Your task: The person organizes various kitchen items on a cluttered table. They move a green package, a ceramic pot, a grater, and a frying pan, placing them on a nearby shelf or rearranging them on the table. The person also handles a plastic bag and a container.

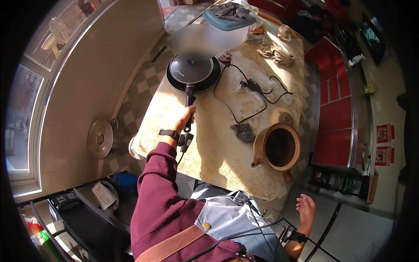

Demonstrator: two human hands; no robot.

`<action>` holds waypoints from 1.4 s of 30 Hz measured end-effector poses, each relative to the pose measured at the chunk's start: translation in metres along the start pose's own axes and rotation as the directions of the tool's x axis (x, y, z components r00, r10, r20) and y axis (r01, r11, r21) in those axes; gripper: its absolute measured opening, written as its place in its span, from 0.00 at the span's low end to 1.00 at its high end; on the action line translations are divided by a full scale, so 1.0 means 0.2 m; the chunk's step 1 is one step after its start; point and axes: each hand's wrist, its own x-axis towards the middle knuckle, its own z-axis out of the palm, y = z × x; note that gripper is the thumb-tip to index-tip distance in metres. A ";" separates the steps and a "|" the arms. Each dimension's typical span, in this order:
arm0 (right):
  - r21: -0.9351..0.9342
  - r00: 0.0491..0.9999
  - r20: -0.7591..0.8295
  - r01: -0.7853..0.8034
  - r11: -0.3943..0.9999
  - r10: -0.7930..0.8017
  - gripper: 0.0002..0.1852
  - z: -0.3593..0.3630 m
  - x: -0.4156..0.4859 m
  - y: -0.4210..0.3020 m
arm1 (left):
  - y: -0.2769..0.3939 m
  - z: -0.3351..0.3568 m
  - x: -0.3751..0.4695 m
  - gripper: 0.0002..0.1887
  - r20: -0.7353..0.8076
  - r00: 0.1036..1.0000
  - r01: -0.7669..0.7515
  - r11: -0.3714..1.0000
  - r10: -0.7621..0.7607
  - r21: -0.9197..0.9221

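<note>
With my left hand point(184, 118) I grip the black handle of a frying pan point(214, 77) at the left edge of a table with a flowered cloth point(209, 140). A dark lid point(192, 70) lies over the pan. Away from the table, low on the right, my right hand point(305, 206) is raised with bent fingers and nothing in it. On the cloth stands an uncovered brown clay pot point(281, 149) with a spout and a handle, its round lid point(282, 117) just behind. A steel wool scourer point(243, 132) lies left of the pot. A black power cord point(252, 85) curls between pan and pot.
A blue-lidded plastic box point(226, 21) with grey cloth on top stands at the table's far end, near crumpled rags point(276, 54). Red cabinets point(334, 131) line the right side. A metal pot lid point(100, 138) is at the left wall. People are at the far right.
</note>
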 end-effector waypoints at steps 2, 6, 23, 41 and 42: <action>-0.007 0.998 0.040 0.058 0.998 -0.058 0.14 -0.06 0.04 -0.03 | -0.15 0.01 -0.22 0.11 -0.007 1.000 0.001 1.000 -0.001 -0.029; -0.082 0.967 0.179 0.201 0.976 -0.184 0.14 -0.12 0.15 -0.19 | -0.45 0.11 -0.66 0.11 -0.094 0.995 0.028 0.998 -0.033 -0.052; -0.116 0.271 0.907 0.897 0.427 -0.323 0.33 1.42 -0.19 -0.20 | -1.25 0.46 -1.74 0.12 -0.174 0.980 0.109 0.990 -0.093 0.086; -0.193 0.209 0.815 0.977 0.087 -0.541 0.28 1.96 0.02 0.04 | -1.32 0.36 -1.58 0.15 0.103 0.990 0.134 0.802 -0.091 -0.582; -0.181 0.184 0.822 0.982 0.059 -0.539 0.28 1.98 0.03 0.04 | -1.30 0.37 -1.57 0.13 0.082 0.990 0.143 0.801 -0.117 -0.581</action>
